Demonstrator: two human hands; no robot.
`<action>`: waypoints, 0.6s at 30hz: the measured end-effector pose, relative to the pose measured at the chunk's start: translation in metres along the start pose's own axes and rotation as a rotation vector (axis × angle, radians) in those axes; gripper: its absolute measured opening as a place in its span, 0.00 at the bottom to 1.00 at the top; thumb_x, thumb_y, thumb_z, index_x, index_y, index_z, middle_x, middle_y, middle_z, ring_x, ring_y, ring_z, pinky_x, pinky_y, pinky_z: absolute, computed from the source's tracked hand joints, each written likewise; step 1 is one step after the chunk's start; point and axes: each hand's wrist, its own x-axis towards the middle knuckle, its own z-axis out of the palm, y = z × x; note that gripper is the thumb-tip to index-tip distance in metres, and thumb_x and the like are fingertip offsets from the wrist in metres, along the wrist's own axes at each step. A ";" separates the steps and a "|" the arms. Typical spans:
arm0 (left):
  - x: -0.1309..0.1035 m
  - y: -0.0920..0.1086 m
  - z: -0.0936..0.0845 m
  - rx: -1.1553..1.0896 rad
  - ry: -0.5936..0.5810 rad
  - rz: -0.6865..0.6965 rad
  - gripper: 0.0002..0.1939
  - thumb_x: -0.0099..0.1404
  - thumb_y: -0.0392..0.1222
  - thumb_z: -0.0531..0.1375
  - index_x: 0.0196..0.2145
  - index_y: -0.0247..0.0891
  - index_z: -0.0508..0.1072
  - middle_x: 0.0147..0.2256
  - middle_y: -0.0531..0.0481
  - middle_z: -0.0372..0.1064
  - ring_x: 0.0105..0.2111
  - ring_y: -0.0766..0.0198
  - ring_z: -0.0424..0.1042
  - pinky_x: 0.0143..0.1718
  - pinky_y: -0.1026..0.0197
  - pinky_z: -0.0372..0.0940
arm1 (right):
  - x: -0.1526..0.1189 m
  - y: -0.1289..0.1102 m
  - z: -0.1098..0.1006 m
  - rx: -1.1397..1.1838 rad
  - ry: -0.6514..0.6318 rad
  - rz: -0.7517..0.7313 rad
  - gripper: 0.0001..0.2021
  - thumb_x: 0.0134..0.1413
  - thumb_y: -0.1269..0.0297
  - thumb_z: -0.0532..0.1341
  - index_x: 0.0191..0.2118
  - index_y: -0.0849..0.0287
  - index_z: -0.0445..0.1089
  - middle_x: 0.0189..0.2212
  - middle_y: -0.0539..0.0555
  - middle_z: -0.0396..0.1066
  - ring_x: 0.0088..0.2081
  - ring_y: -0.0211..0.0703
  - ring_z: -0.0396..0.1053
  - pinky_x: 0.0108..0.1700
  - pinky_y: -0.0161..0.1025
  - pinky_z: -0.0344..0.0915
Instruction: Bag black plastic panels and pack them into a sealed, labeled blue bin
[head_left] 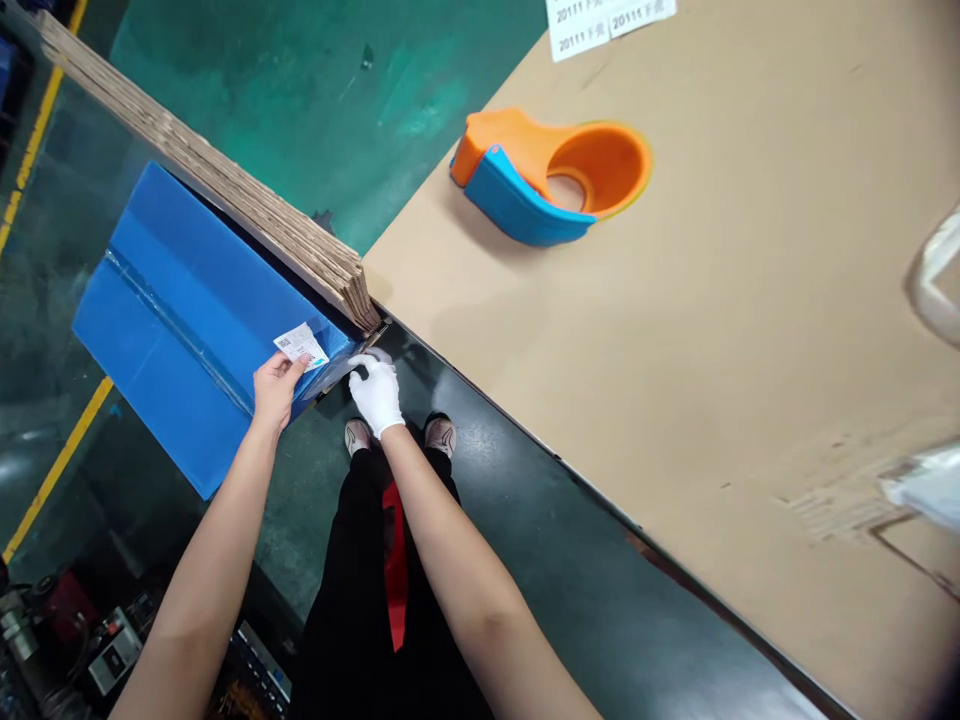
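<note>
A small white printed label (301, 345) with a QR code is pinched between the thumb and fingers of my bare left hand (276, 388). The label is held over the near end of a blue corrugated plastic box (202, 300). On that end hangs a transparent plastic sleeve (330, 374). My right hand (377, 392), in a white glove, has its curled thumb and fingers on the sleeve's edge, close to the table corner; the fingertips are partly hidden.
Flattened cardboard sheets (225, 165) stand upright along the box. A cardboard-covered table (675, 350) fills the right, carrying an orange and blue plastic part (525, 190) and printed label sheets (611, 22). Tools and equipment (112, 650) lie at lower left.
</note>
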 end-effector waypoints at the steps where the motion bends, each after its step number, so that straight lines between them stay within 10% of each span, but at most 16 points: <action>1: -0.001 0.000 0.000 -0.001 0.002 -0.004 0.22 0.52 0.53 0.76 0.41 0.36 0.84 0.43 0.43 0.82 0.44 0.56 0.79 0.54 0.54 0.70 | 0.001 -0.001 -0.002 -0.028 -0.005 -0.047 0.09 0.54 0.70 0.63 0.39 0.55 0.79 0.54 0.58 0.74 0.56 0.52 0.69 0.63 0.49 0.62; 18: -0.006 0.003 0.002 -0.005 0.056 -0.060 0.25 0.49 0.55 0.77 0.39 0.36 0.83 0.43 0.43 0.82 0.45 0.52 0.79 0.54 0.50 0.70 | 0.008 -0.005 -0.015 -0.178 -0.122 0.155 0.14 0.63 0.63 0.61 0.53 0.53 0.77 0.42 0.55 0.79 0.40 0.46 0.74 0.48 0.40 0.69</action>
